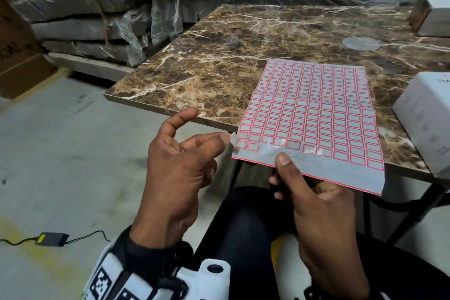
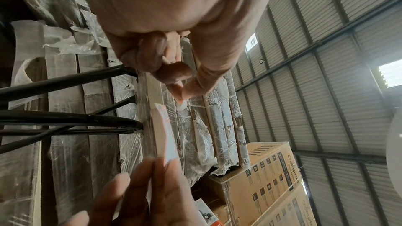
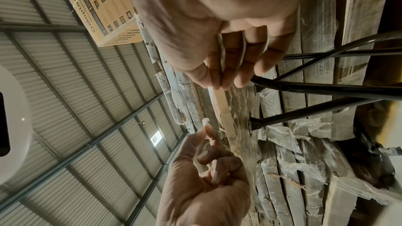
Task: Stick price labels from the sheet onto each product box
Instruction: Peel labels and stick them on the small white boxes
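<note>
The price label sheet (image 1: 309, 114), a grid of red-bordered stickers, lies half on the marble table (image 1: 219, 63) with its near edge overhanging. My right hand (image 1: 285, 170) pinches that near edge, thumb on top and fingers underneath. My left hand (image 1: 219, 140) holds one small peeled label (image 1: 233, 140) between thumb and fingertip, right at the sheet's near left corner. In the left wrist view the label (image 2: 182, 105) sticks out from the pinch just above the sheet (image 2: 166, 137). A white product box (image 1: 423, 124) stands at the table's right edge, and another white box (image 1: 431, 14) sits at the far right.
Plastic-wrapped slabs (image 1: 85, 19) are stacked behind the table, with brown cartons (image 1: 17, 51) on the left. A power adapter (image 1: 51, 238) with its cable lies on the concrete floor. Black table legs (image 1: 414, 214) and my knee (image 1: 248, 226) are under the near edge.
</note>
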A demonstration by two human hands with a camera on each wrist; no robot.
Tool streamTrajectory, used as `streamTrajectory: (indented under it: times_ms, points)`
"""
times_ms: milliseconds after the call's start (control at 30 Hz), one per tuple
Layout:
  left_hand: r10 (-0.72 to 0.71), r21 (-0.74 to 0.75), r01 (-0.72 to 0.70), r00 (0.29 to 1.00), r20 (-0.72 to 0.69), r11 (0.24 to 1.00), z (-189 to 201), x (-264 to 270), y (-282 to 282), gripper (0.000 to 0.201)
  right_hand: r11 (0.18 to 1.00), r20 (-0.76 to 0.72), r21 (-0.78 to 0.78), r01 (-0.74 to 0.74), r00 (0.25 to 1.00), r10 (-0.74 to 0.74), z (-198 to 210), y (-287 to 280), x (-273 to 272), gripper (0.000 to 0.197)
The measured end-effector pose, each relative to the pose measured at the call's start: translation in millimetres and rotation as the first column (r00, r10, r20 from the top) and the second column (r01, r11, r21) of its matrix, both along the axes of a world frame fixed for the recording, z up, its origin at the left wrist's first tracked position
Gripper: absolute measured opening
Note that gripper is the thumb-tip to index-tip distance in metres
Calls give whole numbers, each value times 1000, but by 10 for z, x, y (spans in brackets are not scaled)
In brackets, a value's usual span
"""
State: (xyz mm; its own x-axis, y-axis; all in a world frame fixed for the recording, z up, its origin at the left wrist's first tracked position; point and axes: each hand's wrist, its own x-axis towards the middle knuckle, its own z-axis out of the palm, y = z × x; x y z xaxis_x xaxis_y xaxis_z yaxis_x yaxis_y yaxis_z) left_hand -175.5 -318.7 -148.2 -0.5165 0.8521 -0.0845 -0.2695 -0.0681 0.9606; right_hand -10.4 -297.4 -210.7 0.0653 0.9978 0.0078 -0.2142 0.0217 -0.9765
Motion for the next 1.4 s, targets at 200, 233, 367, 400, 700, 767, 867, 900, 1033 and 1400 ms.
streamTrajectory:
  times_ms: [200,233,367,400,700,767,867,900,1033,1400]
  points:
    - [-20,29,17,995,101,999,31,38,18,65,998,28,-51,-29,999,30,127,122,18,52]
    - [-29,33,26,993,115,999,38,51,15,64,996,29,-76,-51,998,54,134,119,29,55]
    - [-92,30,87,959,270,996,34,82,-23,63,978,35,-106,-178,983,183,174,5,52,46]
    - [-114,31,110,941,319,993,29,88,-40,63,979,39,-71,-189,981,192,189,-37,57,41]
    - [-244,64,237,908,341,969,-21,453,-116,68,989,-115,126,-84,989,98,428,-211,151,54]
    - [-243,81,229,919,309,970,-17,538,-110,62,992,-114,117,-48,992,61,426,-215,200,55]
    - [-256,104,236,932,256,966,-11,618,-99,60,995,-120,101,-4,993,16,397,-206,288,53]
    - [-262,108,243,934,241,964,-3,636,-95,61,996,-121,93,-7,992,19,394,-203,318,54]
    - [-283,123,264,942,181,957,-6,677,-73,74,997,-160,55,-48,985,56,400,-192,443,64]
    - [-260,111,240,935,242,965,9,806,49,63,1000,-146,27,13,989,-9,464,-171,665,59]
